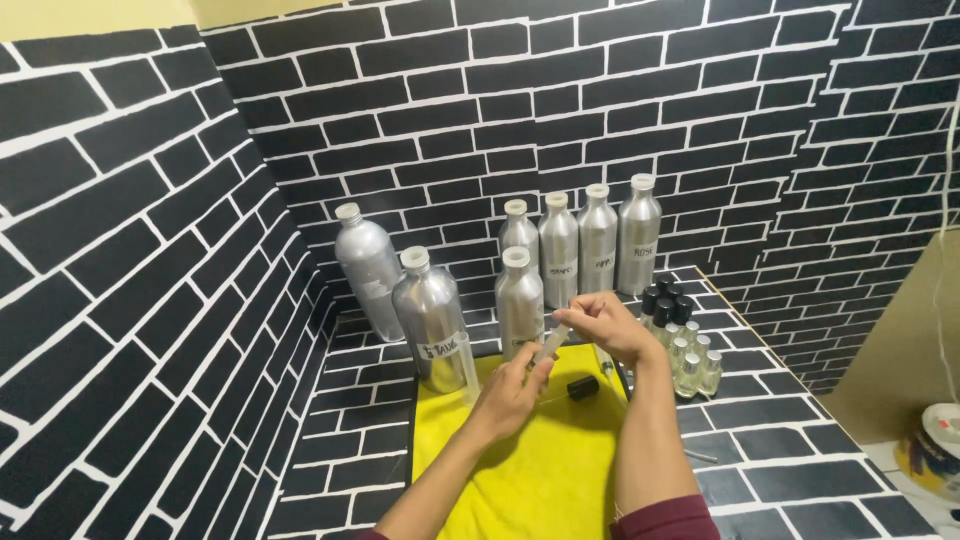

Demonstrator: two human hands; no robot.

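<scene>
Vial (551, 342), small and clear, is being held between left hand (512, 388) and right hand (604, 325) over the yellow cloth (530, 470); black cap (583, 386) is lying at 3 o'clock. Capping probably needs alignment.

Over a yellow cloth (540, 470) on the brick-patterned desk (770, 470), the left hand (512, 392) and right hand (605, 325) together hold a slim clear glass vial (549, 343). A black cap (582, 387) lies beside silver aluminium bottles (578, 250).
</scene>
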